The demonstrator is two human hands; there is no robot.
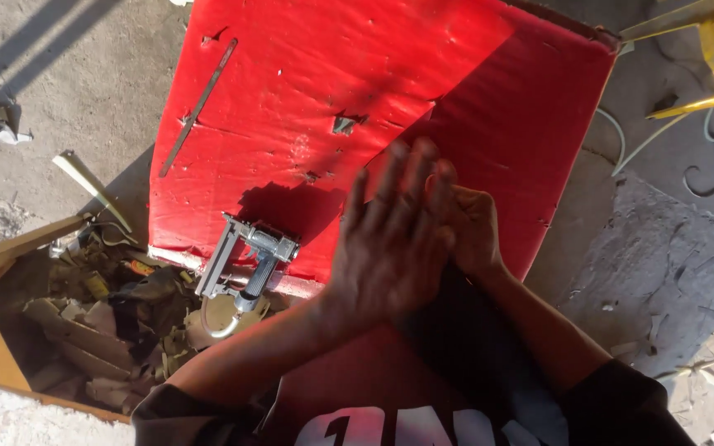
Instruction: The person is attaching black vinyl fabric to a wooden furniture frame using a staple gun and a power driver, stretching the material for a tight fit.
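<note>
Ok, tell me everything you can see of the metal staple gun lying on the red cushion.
The staple gun is silvery grey metal, with a long flat magazine bar on its left and a ribbed grip ending in a hose fitting. It lies on its side at the near edge of the red cushion, partly overhanging it. A pale hose curves from its lower end. It casts a dark shadow on the red cover. Neither hand touches it; the left hand is nearest.

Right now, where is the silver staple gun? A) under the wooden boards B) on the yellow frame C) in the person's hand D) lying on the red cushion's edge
D: the staple gun lies on the red cushion, left of the left hand, untouched.
</note>
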